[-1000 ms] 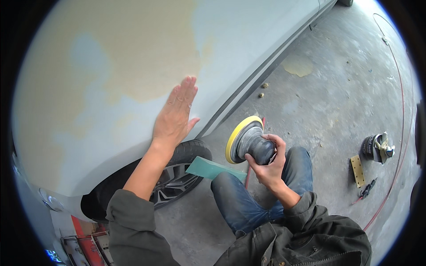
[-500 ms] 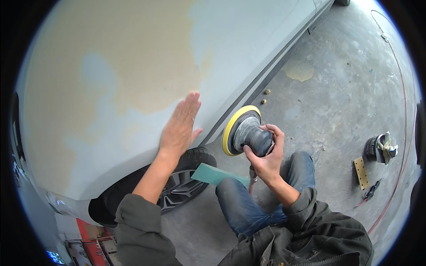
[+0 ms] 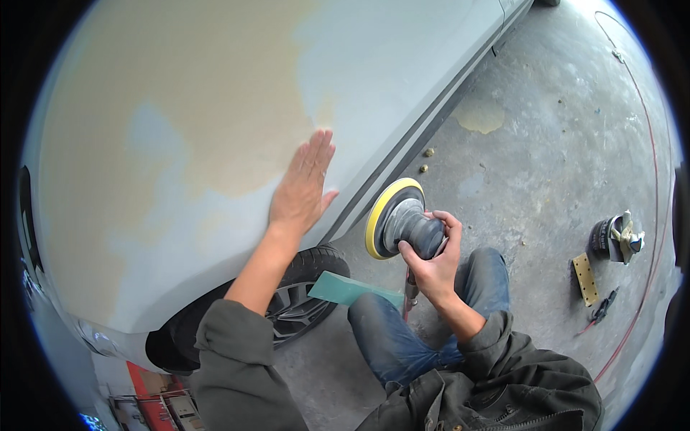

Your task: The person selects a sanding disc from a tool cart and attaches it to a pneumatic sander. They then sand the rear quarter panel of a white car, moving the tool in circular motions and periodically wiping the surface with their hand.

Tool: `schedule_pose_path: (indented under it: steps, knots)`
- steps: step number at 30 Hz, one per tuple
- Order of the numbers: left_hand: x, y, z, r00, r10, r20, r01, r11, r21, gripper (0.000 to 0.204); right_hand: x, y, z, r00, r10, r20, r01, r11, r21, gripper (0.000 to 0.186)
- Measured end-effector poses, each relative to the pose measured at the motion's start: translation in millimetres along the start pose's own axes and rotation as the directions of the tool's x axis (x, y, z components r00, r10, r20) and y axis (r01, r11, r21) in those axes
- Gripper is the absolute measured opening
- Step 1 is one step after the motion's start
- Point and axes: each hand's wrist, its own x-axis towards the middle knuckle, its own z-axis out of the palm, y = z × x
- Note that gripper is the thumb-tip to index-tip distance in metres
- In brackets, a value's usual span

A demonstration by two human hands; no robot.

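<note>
My left hand point(image 3: 302, 183) lies flat against the car's body panel point(image 3: 374, 86), fingers stretched out. Beneath and around the fingertips, the pale panel bears a large patch of tan filler point(image 3: 223, 108) with uneven, feathered edges. In my right hand point(image 3: 436, 262) is a round air sander point(image 3: 413, 226), gripped by its dark body. Its yellow-rimmed pad point(image 3: 379, 219) is tilted up toward the panel but stands apart from it. A hose fitting point(image 3: 411, 289) hangs below the sander. Under my left forearm sits the car's wheel point(image 3: 298, 305).
A teal block point(image 3: 352, 289) rests by my knee and the wheel. On the concrete floor at right are a black can point(image 3: 604, 241) with a crumpled cloth, a yellow perforated sanding strip point(image 3: 585, 280), a small black air tool point(image 3: 605, 307) and a red hose point(image 3: 650, 273). Red equipment point(image 3: 147, 391) stands lower left.
My left hand has slid up and slightly right along the panel, still flat. The sander in my right hand has shifted slightly down and right.
</note>
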Motion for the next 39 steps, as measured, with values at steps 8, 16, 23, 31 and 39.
schedule_pose_path:
  steps: [8, 16, 23, 31, 39]
  knots:
    - [-29, 10, 8, 0.997, 0.071, 0.0, -0.071, 0.996, 0.055, 0.088, 2, 8, -3, 0.998, -0.063, 0.001, 0.063, 0.995, -0.075, 0.068]
    - [38, -18, -9, 0.994, -0.035, -0.103, 0.044, 0.995, 0.086, 0.089, -4, 3, -5, 0.998, 0.06, 0.005, -0.06, 0.997, -0.053, 0.066]
    - [-4, 19, 11, 1.0, -0.003, -0.025, 0.004, 0.999, 0.034, 0.087, 5, 7, -3, 0.998, 0.047, -0.038, -0.048, 0.998, -0.028, 0.065]
    - [-12, 28, 17, 1.0, 0.021, -0.017, -0.021, 1.0, 0.008, 0.09, -8, 10, -11, 0.995, 0.104, -0.003, -0.104, 0.99, -0.092, 0.065]
    - [79, 17, 7, 0.985, -0.012, -0.171, 0.013, 1.0, 0.006, 0.091, -1, 15, -24, 0.994, 0.104, -0.036, -0.108, 0.987, -0.122, 0.065]
